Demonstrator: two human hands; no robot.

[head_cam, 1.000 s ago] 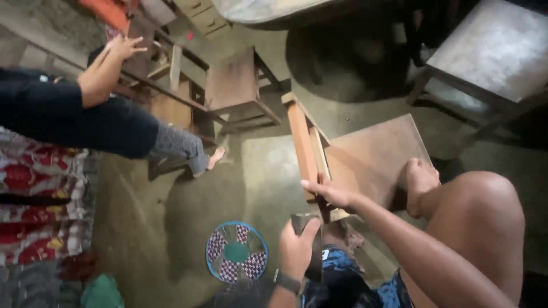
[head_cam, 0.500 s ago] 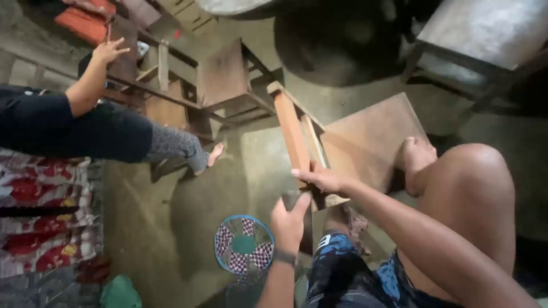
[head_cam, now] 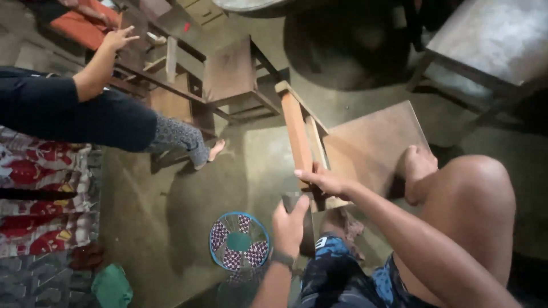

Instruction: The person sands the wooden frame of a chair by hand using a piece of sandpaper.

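seated on concrete floor (head_cam: 171, 199), bare right knee raised, right foot resting on flat wooden board (head_cam: 371, 142).

right hand (head_cam: 325, 181): laid on lower end of orange-brown wooden rail (head_cam: 297, 137), fingers stretched forward and fairly flat, thumb side toward the board; pressing rather than gripping, nothing enclosed.

left hand (head_cam: 288, 225): closed around small dark block (head_cam: 294, 201), thumb up along its side, block just below right hand and touching or nearly touching rail end; exact contact not discernible. dark band on left wrist.

rail: running from near the hands up and away, tilted, along left edge of board; a second paler slat just beside it on the right.

round woven fan (head_cam: 238, 240), blue rim, green centre, red-and-white checked panels, flat on floor left of left hand. green cloth (head_cam: 112, 285) at lower left. red patterned fabric (head_cam: 40, 199) along left edge.

small brown wooden stool frame (head_cam: 231, 74) beyond rail. another person at upper left: dark sleeve, patterned leggings, bare foot on floor, hand (head_cam: 117, 39) raised over wooden framework. grey table (head_cam: 491, 40) at upper right.

no packages, labels or signs legible.
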